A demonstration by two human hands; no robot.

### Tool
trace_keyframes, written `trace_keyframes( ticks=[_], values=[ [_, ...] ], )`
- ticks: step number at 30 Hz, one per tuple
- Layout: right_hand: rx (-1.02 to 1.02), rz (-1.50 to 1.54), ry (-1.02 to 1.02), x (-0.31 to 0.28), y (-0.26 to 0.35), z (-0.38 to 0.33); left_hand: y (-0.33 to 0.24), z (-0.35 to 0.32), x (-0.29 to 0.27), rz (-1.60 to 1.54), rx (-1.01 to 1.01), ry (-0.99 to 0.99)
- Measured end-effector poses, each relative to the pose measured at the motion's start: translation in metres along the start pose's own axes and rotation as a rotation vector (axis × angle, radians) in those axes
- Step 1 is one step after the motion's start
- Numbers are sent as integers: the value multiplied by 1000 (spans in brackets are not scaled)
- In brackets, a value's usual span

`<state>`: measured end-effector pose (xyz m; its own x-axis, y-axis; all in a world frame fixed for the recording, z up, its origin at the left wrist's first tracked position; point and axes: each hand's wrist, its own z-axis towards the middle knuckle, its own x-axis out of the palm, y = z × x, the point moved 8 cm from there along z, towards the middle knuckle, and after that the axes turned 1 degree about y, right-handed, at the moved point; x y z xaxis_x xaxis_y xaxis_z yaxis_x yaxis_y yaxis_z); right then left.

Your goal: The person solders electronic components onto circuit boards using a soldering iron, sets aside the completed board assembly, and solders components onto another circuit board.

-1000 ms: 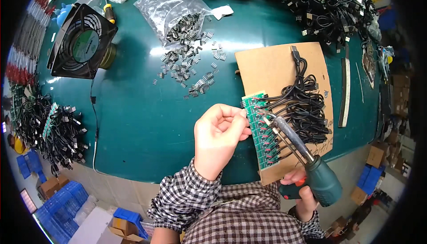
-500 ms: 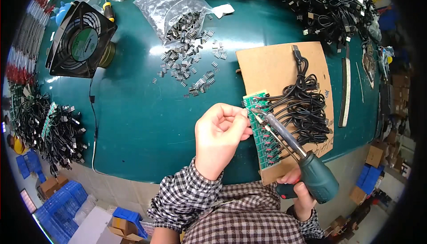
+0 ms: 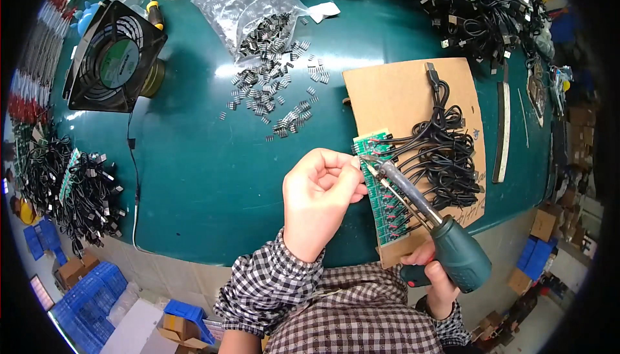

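A long green circuit board (image 3: 376, 189) lies on a piece of brown cardboard (image 3: 407, 86), with black USB cables (image 3: 445, 160) running from its right side. My left hand (image 3: 321, 189) is closed in a pinch at the board's left edge, near its far end. Whatever sits between those fingertips is hidden. My right hand (image 3: 434, 273) grips a dark green soldering gun (image 3: 460, 254) by its handle. The gun's bent tip touches or nearly touches the board, right beside my left fingertips; I cannot tell which.
Small black pin connectors (image 3: 265, 89) spill from a clear plastic bag (image 3: 242, 5). A black fan (image 3: 116, 60) stands at the left, with a yellow-black screwdriver (image 3: 155, 15) behind it. Cable heaps lie at the far right (image 3: 478, 5) and left (image 3: 84, 199). A flat strip (image 3: 502, 134) lies right.
The soldering gun's tip has shifted slightly left, closer to my left fingertips. My left hand keeps its pinch in the same place.
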<state>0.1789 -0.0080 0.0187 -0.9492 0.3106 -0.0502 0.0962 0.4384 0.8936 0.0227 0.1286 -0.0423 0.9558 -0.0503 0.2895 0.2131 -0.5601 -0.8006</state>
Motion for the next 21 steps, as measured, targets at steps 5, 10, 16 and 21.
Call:
trace_keyframes(
  ticks=[5,10,16,21],
  values=[
    [25,34,5,0,-3,-1,0,0,-1,-2,5,-9],
    [38,31,2,0,-4,-2,0,0,0,-2,-4,-14],
    [60,28,-17,-2,-7,-5,0,0,0,-2,1,-18],
    [57,27,-30,-1,-7,-6,0,0,-1,1,-5,-21]
  ],
)
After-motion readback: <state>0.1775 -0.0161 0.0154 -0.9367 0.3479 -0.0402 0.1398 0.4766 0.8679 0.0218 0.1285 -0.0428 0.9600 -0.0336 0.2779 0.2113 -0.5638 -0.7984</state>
